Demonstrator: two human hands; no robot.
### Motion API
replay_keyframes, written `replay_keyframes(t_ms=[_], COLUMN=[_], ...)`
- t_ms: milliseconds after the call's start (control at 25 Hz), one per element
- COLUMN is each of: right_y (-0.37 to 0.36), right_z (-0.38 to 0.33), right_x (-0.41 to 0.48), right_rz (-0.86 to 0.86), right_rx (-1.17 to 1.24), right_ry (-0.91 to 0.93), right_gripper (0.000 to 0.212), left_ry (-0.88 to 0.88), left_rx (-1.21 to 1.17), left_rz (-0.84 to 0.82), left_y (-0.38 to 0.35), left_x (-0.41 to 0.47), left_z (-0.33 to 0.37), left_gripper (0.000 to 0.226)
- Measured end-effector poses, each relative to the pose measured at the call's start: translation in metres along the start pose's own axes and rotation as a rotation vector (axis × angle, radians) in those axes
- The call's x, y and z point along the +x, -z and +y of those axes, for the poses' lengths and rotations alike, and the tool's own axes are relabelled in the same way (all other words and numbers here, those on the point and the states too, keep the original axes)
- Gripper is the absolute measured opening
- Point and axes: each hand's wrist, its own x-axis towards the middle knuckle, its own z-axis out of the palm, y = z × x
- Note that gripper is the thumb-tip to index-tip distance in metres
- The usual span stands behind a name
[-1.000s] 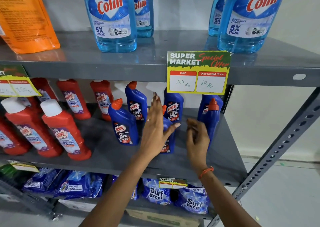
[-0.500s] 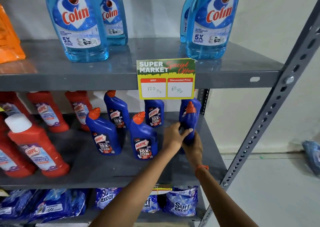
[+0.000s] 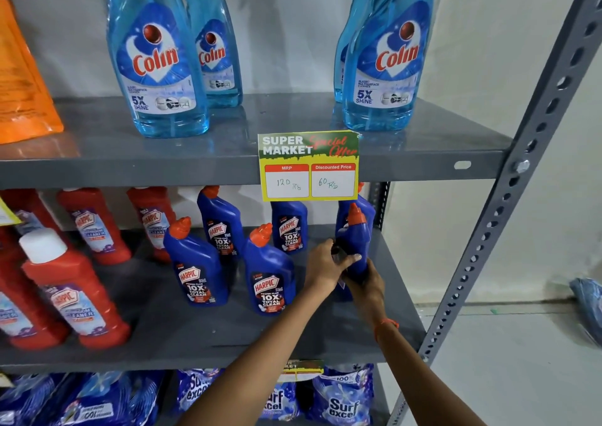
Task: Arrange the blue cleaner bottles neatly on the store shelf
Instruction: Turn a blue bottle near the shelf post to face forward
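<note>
Several blue cleaner bottles with orange caps stand on the grey middle shelf (image 3: 202,331). Two are in front (image 3: 198,266) (image 3: 270,275), and others stand behind them (image 3: 221,220) (image 3: 289,227). At the right end, both hands hold one blue bottle (image 3: 358,233), its label turned away from me. My left hand (image 3: 325,266) grips its left side, thumb across the body. My right hand (image 3: 366,284) holds it low from the front right. Another blue bottle (image 3: 369,207) stands partly hidden right behind it.
Red cleaner bottles (image 3: 75,292) fill the shelf's left part. Light-blue glass cleaner bottles (image 3: 156,64) stand on the upper shelf behind a price card (image 3: 308,165). Detergent pouches (image 3: 342,399) lie below. A perforated grey upright (image 3: 508,197) bounds the right side.
A second ago my left hand was on a front middle bottle. It has let go and joined my right hand on the rightmost front bottle. The view has moved closer and to the right.
</note>
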Motion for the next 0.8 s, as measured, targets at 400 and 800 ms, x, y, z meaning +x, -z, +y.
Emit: replay_keyframes(t_ms=[400, 800], right_y=[0.031, 0.043], right_z=[-0.030, -0.021], right_x=[0.003, -0.005], right_rz=[-0.190, -0.222], right_rx=[0.007, 0.033], right_ry=[0.037, -0.008], right_gripper=[0.066, 0.050], left_ry=[0.076, 0.091], left_rx=[-0.329, -0.493], left_rz=[-0.022, -0.232], left_y=[0.007, 0.003], left_x=[0.012, 0.004], left_z=[0.008, -0.016], left_gripper=[0.060, 0.019])
